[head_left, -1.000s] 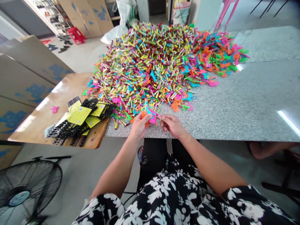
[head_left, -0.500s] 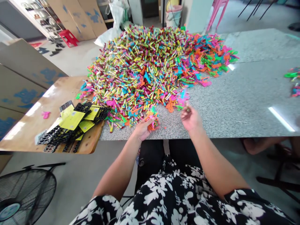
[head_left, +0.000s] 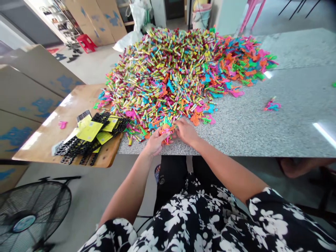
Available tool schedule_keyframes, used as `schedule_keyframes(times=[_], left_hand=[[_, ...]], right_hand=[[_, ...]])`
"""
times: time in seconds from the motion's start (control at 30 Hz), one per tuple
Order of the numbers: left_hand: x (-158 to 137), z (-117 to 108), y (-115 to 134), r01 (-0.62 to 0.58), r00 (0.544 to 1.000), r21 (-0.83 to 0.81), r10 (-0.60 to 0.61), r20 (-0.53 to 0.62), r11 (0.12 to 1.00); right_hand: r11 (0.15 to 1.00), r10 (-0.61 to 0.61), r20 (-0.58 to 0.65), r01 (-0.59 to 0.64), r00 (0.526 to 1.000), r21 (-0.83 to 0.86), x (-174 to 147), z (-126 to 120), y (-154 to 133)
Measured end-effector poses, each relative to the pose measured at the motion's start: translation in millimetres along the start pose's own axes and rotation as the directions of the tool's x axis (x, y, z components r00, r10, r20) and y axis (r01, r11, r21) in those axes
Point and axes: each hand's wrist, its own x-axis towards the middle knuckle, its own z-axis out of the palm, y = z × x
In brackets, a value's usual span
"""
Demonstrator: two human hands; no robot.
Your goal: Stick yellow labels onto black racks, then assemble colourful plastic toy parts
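My left hand (head_left: pixel 155 141) is closed around a small bunch of plastic toy pistols (head_left: pixel 167 132) in orange, pink and green, just above the table's front edge. My right hand (head_left: pixel 187 132) meets the bunch from the right, its fingers bent together at the pistols; what they pinch is hidden. Right behind both hands rises a big heap of small yellow, pink and blue tubes with dark red ends (head_left: pixel 168 63). More loose toy pistols (head_left: pixel 238 63) lie along the heap's right side. A small pink and blue bundle with a tube (head_left: pixel 272 105) rests farther right.
Black plastic grids with yellow cards (head_left: pixel 90 131) lie on a wooden board (head_left: pixel 68 105) at the left, near a single pink toy pistol (head_left: pixel 62 125). The speckled stone tabletop (head_left: pixel 288 133) runs right. A fan (head_left: pixel 25 220) stands at lower left, cartons (head_left: pixel 39 80) behind.
My right hand has moved left to the bunch in my left hand. A pink and blue bundle, blurred above my right hand before, now lies on the tabletop at the right. The view shifted slightly.
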Motion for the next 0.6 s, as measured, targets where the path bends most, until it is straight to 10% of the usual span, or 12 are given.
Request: schedule_keyframes(times=[0.23, 0.4, 0.5, 0.6], left_hand=[[-1.8, -19.9, 2.3, -0.092, 0.987, 0.227, 0.119, -0.106, 0.969], [-1.8, -22.4, 5.8, -0.071, 0.994, 0.308, 0.092, -0.052, 0.949], [-2.0, -16.0, 14.0, 0.0, 0.999, 0.399, -0.015, 0.034, 0.917], [-1.5, -7.5, 24.8, -0.019, 0.984, 0.562, -0.084, 0.156, 0.827]], right_hand=[[0.963, 0.043, 0.131, -0.006, 0.99, -0.27, 26.1, -3.3, 0.3], [0.968, 0.166, -0.112, -0.14, 0.98, 0.208, 25.1, -11.8, 7.6], [0.671, 0.162, -0.133, -0.01, 0.978, 0.741, 14.7, -23.1, 1.3], [0.426, -0.003, -0.008, 0.008, 1.0, 0.905, 2.7, -30.9, -4.8]])
